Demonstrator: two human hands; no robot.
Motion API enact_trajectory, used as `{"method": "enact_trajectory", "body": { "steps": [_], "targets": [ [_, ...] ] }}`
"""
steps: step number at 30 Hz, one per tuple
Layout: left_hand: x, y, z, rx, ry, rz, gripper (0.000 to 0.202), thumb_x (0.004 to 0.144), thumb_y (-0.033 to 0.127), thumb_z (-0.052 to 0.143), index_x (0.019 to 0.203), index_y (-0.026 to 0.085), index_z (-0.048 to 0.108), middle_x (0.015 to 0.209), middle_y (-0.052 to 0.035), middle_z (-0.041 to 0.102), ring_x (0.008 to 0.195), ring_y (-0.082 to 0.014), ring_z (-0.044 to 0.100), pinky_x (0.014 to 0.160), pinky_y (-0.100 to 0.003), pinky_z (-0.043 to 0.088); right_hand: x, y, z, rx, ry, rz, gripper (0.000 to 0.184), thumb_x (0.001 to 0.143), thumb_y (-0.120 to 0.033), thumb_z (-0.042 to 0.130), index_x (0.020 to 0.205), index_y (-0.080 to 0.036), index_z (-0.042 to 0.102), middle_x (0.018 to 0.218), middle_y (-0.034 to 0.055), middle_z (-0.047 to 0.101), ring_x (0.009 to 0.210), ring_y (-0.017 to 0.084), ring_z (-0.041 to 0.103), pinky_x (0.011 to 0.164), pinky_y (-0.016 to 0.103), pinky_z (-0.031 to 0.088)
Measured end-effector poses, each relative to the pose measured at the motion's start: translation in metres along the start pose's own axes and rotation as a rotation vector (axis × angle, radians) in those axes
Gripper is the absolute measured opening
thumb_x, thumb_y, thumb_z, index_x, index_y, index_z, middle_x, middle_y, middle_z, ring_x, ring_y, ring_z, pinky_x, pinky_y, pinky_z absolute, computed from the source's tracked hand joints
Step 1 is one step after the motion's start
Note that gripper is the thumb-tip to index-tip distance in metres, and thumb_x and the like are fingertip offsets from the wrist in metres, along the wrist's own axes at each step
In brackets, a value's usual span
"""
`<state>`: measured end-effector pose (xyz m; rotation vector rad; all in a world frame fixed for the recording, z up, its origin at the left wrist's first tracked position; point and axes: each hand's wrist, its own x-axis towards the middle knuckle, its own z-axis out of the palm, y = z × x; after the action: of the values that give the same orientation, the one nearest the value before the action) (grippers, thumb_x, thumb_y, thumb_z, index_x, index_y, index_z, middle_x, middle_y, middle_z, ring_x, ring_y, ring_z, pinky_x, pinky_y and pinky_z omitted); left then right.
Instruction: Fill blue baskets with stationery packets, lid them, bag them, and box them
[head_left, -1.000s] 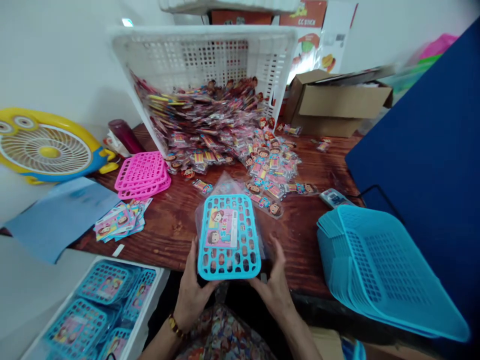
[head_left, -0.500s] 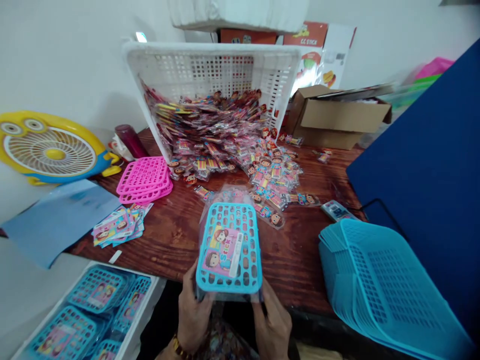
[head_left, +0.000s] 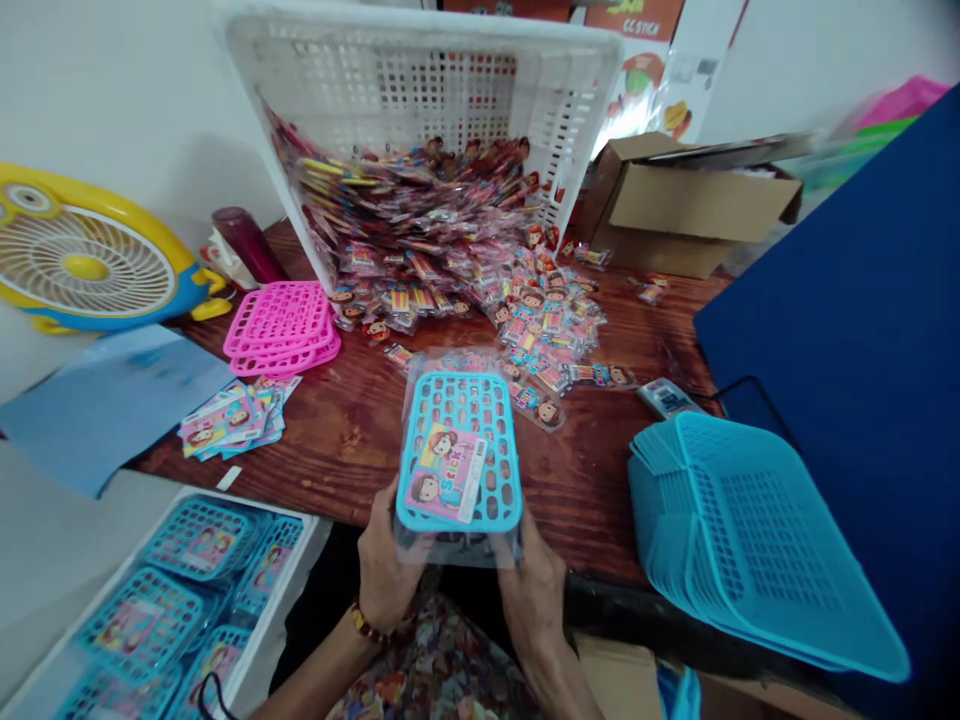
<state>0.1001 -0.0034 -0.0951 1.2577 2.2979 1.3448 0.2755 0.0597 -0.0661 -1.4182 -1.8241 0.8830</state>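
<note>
One blue rectangular lidded plastic basket [head_left: 469, 425], in clear plastic bag [head_left: 454, 550], at near edge of bench [head_left: 337, 440], gripped between my left hand [head_left: 386, 565] and right hand [head_left: 536, 578]. Seemingly done: lidded carded baskets [head_left: 142, 620], below near-left corner. Seemingly pending: nested open blue baskets [head_left: 787, 540], near-right corner.

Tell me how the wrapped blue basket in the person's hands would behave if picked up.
The blue basket will probably stay stiff: its lattice lid lies flat without sagging. The clear wrap may slip or crinkle, since loose film juts past the lid. Rolling seems unlikely, given the basket's broad, rounded-rectangular top.
</note>
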Motion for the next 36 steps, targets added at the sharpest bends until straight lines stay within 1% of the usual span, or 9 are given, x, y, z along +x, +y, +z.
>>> {"method": "enact_trajectory", "body": {
  "steps": [4, 7, 9, 12, 14, 17, 22, 29, 36],
  "targets": [
    [-0.002, 0.001, 0.005, -0.026, -0.004, 0.006, 0.066, 0.080, 0.046, 0.067, 0.135, 0.022, 0.039, 0.122, -0.0118, 0.062, 0.107, -0.0282, 0.065, 0.088, -0.041, 0.054, -0.009, 0.008, 0.002, -0.071, 0.071, -0.058, 0.047, 0.097, -0.038, 0.045, 0.139, -0.019, 0.053, 0.104, 0.0093, 0.075, 0.084, 0.022, 0.073, 0.078, 0.031, 0.056],
    [-0.001, 0.009, -0.004, 0.011, -0.020, 0.047, 0.073, 0.078, 0.047, 0.070, 0.138, 0.022, 0.036, 0.126, -0.0124, 0.058, 0.111, -0.0281, 0.062, 0.091, -0.042, 0.053, -0.019, 0.014, -0.006, -0.117, 0.077, -0.036, 0.047, 0.096, -0.036, 0.047, 0.139, -0.019, 0.052, 0.105, 0.0090, 0.075, 0.085, 0.022, 0.073, 0.076, 0.030, 0.057],
    [-0.002, 0.015, -0.015, 0.055, 0.030, 0.144, 0.078, 0.077, 0.044, 0.072, 0.142, 0.021, 0.034, 0.128, -0.0131, 0.054, 0.117, -0.0285, 0.057, 0.095, -0.043, 0.051, -0.028, 0.012, -0.015, -0.142, 0.101, -0.068, 0.039, 0.093, -0.037, 0.053, 0.127, -0.019, 0.062, 0.105, 0.0094, 0.074, 0.090, 0.023, 0.072, 0.078, 0.032, 0.058],
    [-0.005, 0.025, -0.032, 0.098, 0.143, 0.389, 0.067, 0.081, 0.029, 0.071, 0.141, 0.025, 0.040, 0.118, -0.0092, 0.054, 0.111, -0.0249, 0.056, 0.093, -0.040, 0.050, -0.040, -0.003, -0.024, -0.132, 0.005, -0.285, 0.021, 0.091, -0.028, 0.056, 0.104, -0.021, 0.071, 0.097, 0.0076, 0.075, 0.089, 0.021, 0.071, 0.080, 0.033, 0.058],
    [-0.005, 0.031, -0.040, 0.111, 0.142, 0.511, 0.056, 0.083, 0.018, 0.066, 0.135, 0.030, 0.049, 0.105, -0.0051, 0.056, 0.098, -0.0207, 0.057, 0.086, -0.036, 0.050, -0.044, -0.016, -0.023, -0.122, -0.127, -0.446, 0.025, 0.091, -0.022, 0.053, 0.110, -0.023, 0.069, 0.109, 0.0083, 0.073, 0.096, 0.020, 0.070, 0.084, 0.032, 0.058],
    [-0.002, 0.037, -0.045, 0.092, 0.072, 0.595, 0.048, 0.084, 0.008, 0.061, 0.125, 0.033, 0.060, 0.093, -0.0023, 0.057, 0.088, -0.0179, 0.054, 0.081, -0.034, 0.048, -0.046, -0.030, -0.012, -0.165, -0.232, -0.540, 0.046, 0.091, -0.017, 0.046, 0.136, -0.021, 0.054, 0.136, 0.0114, 0.058, 0.109, 0.022, 0.067, 0.088, 0.033, 0.058],
    [0.003, 0.046, -0.047, 0.023, 0.069, 0.620, 0.051, 0.082, 0.003, 0.061, 0.125, 0.031, 0.062, 0.092, -0.0025, 0.057, 0.089, -0.0173, 0.052, 0.078, -0.032, 0.047, -0.036, -0.035, 0.003, -0.262, -0.280, -0.511, 0.071, 0.089, -0.018, 0.048, 0.155, -0.022, 0.022, 0.154, 0.0113, 0.036, 0.116, 0.026, 0.063, 0.083, 0.036, 0.060],
    [0.001, 0.051, -0.046, -0.034, 0.082, 0.609, 0.038, 0.087, 0.008, 0.058, 0.118, 0.029, 0.066, 0.089, -0.0032, 0.061, 0.085, -0.0168, 0.055, 0.075, -0.033, 0.049, -0.006, -0.066, -0.008, -0.531, -0.386, -0.216, 0.072, 0.090, -0.024, 0.051, 0.155, -0.028, 0.018, 0.159, 0.0075, 0.022, 0.094, 0.026, 0.071, 0.071, 0.040, 0.060],
    [0.003, 0.052, -0.045, -0.052, 0.060, 0.649, 0.042, 0.085, 0.001, 0.058, 0.119, 0.024, 0.064, 0.091, -0.0040, 0.058, 0.088, -0.0165, 0.052, 0.075, -0.033, 0.048, -0.004, -0.063, -0.013, -0.456, -0.406, -0.279, 0.080, 0.092, -0.021, 0.047, 0.155, -0.030, -0.002, 0.161, 0.0060, 0.011, 0.114, 0.023, 0.064, 0.078, 0.035, 0.058]
  ]
}}
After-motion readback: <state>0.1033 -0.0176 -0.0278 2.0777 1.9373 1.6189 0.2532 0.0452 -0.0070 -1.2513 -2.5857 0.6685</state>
